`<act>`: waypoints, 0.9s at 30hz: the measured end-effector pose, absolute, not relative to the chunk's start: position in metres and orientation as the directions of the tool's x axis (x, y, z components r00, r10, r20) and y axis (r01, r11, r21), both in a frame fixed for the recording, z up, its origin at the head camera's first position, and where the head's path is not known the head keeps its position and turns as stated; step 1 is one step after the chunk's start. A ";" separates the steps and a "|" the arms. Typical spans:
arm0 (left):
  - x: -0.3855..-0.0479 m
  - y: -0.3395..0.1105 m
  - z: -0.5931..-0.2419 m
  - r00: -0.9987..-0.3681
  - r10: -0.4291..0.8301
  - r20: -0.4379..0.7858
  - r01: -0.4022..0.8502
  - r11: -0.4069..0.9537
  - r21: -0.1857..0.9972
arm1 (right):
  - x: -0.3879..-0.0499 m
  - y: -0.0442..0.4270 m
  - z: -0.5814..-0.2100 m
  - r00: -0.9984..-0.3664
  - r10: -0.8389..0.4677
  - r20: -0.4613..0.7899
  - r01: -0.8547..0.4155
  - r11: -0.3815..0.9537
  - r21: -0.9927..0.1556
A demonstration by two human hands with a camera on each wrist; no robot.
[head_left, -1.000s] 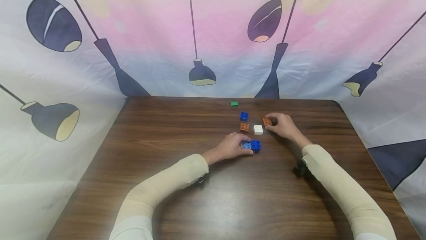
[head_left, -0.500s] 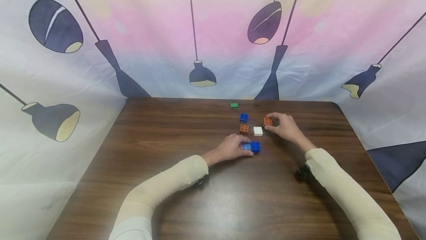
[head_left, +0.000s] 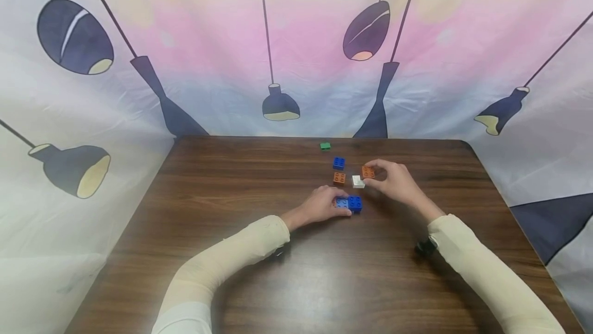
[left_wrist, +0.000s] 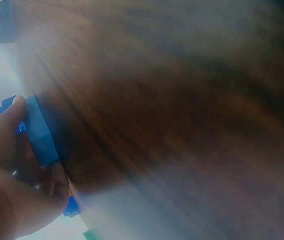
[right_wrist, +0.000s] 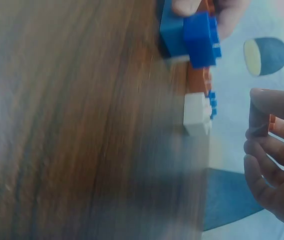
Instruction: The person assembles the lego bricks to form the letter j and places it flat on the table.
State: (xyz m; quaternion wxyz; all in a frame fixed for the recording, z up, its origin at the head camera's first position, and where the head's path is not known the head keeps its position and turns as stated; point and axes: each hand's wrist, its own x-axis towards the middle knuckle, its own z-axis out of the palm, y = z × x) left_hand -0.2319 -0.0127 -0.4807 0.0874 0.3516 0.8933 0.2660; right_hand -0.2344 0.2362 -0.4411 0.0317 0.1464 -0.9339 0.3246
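My left hand holds a small stack of toy building bricks on the table. Its light blue brick carries a dark blue brick at the right end, and a bit of orange shows by the fingers. Thumb and fingers of my right hand pinch an orange brick. This brick is off the table, studs up, just behind and right of a white brick. In the right wrist view the held orange brick is mostly covered by the fingers.
Another orange brick lies left of the white one. Behind it are a blue brick and a small green brick near the back edge of the wooden table. A printed cloth hangs behind the table.
The right hand has lifted the orange brick and carried it slightly left, so that it now partly overlaps the white brick in view. The left hand stays in place on the stack.
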 end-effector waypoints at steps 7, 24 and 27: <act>-0.231 -0.012 -0.482 -0.738 0.673 0.037 0.583 0.609 0.537 | -0.220 0.228 -0.438 -0.952 -0.266 0.154 -0.304 0.733 -0.608; -0.231 -0.012 -0.482 -0.750 0.660 0.045 0.565 0.604 0.563 | -0.199 0.216 -0.447 -0.935 -0.316 0.161 -0.347 0.721 -0.599; -0.231 -0.012 -0.482 -0.750 0.659 0.051 0.565 0.600 0.566 | -0.196 0.215 -0.449 -0.934 -0.323 0.155 -0.348 0.721 -0.600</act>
